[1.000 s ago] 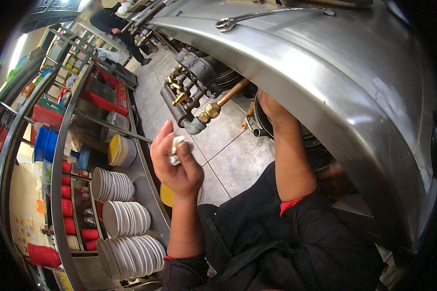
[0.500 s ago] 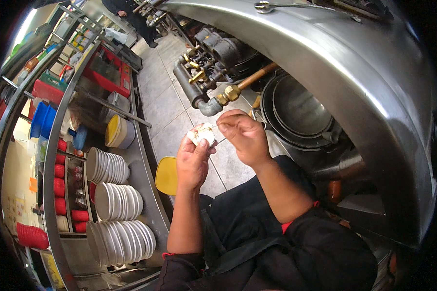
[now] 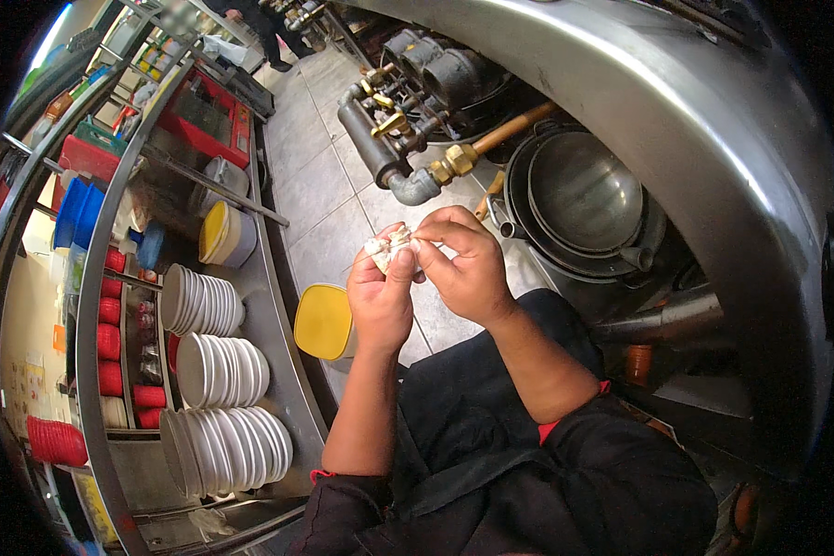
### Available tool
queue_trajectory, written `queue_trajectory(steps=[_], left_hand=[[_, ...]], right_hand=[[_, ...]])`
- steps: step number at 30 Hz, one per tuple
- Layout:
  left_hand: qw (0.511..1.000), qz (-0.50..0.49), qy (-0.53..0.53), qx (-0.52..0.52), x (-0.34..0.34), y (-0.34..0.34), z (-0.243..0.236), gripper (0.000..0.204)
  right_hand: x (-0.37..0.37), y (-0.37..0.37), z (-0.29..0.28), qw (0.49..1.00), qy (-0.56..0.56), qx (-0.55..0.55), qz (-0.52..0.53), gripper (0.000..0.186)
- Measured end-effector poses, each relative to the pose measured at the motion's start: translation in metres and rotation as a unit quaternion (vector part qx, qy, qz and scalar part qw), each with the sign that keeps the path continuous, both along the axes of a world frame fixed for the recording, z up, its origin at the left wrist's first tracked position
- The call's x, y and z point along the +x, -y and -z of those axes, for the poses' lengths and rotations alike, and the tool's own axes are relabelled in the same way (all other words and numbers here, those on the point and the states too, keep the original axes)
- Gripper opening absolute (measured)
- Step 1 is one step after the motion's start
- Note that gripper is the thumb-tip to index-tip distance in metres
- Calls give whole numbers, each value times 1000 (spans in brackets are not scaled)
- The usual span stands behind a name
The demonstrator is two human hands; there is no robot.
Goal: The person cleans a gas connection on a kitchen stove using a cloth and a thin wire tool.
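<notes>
We note both arms bare below the elbow, converging before our body. Our left forearm (image 3: 360,408) stands nearly upright, wrist roughly straight; the left hand (image 3: 382,292) is closed in a grip, thumb uppermost. Our right forearm (image 3: 545,361) slants up and leftward, elbow out; the right hand (image 3: 468,269) has fingers bent, thumb and forefinger pinched, tips close beside our left thumb.

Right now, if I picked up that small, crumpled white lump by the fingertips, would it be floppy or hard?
The small, crumpled white lump is probably soft, since its surface looks folded. It seems light: the left hand holds it just between thumb and fingers. It probably wouldn't roll well, being so lopsided.
</notes>
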State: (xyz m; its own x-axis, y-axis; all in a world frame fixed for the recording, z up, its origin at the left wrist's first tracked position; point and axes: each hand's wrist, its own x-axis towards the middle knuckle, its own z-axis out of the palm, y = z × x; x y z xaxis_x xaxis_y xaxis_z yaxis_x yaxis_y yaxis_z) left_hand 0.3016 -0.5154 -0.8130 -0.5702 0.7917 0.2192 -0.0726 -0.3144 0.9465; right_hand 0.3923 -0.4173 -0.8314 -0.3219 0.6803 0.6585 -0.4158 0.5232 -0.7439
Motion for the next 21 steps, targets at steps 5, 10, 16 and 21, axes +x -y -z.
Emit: queue_trajectory(steps=[5, 10, 16, 21], left_hand=[[996, 88, 13, 18, -4, 5, -1, 58], [996, 74, -52, -17, -11, 10, 0, 51], [996, 10, -84, -34, -5, 4, 3, 32], [998, -42, -40, 8, 2, -4, 8, 20]], right_hand=[[1, -3, 1, 1000, 9, -25, 5, 7], [6, -11, 0, 999, 40, 12, -19, 6], [14, -15, -4, 995, 80, 63, -23, 5], [8, -11, 1, 997, 16, -10, -75, 7]])
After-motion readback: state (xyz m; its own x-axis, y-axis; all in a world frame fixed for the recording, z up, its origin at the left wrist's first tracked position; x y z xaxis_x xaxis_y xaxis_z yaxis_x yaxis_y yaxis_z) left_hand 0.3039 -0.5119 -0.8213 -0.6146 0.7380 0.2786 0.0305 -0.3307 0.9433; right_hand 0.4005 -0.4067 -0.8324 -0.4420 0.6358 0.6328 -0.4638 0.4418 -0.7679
